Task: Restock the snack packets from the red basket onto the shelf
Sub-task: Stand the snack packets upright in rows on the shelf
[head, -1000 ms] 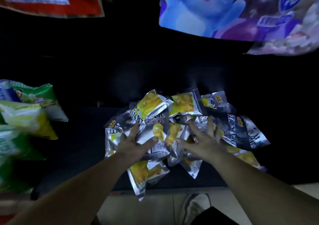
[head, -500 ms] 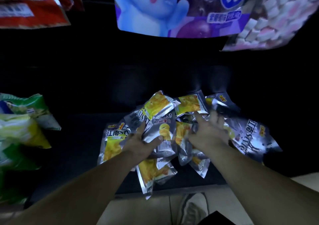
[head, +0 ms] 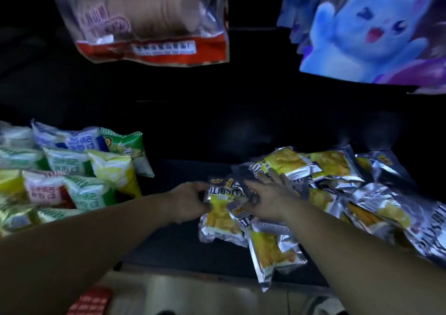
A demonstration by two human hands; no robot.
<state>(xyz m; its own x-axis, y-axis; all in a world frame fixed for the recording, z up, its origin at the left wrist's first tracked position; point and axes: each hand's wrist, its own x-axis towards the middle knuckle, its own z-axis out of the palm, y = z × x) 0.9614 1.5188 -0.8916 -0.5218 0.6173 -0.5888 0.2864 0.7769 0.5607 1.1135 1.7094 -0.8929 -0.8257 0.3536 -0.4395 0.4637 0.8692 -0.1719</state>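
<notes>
Dim and black, the shelf (head: 173, 242) carries a loose heap of silver-and-yellow snack packets (head: 337, 170) toward the right, with green and white bags (head: 72, 170) stacked at the left. The left grip (head: 190, 202) pinches the top corner of one packet (head: 220, 215) at the heap's near edge. The right grip (head: 270, 201) lies spread flat on the packets just beside it. A red basket (head: 90, 301) (only a corner shows) sits below the shelf front.

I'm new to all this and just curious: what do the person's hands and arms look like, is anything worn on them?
Nothing worn shows. The left hand and right hand are bare, without gloves, rings or a watch, and both forearms are uncovered, no sleeve in view.
</notes>
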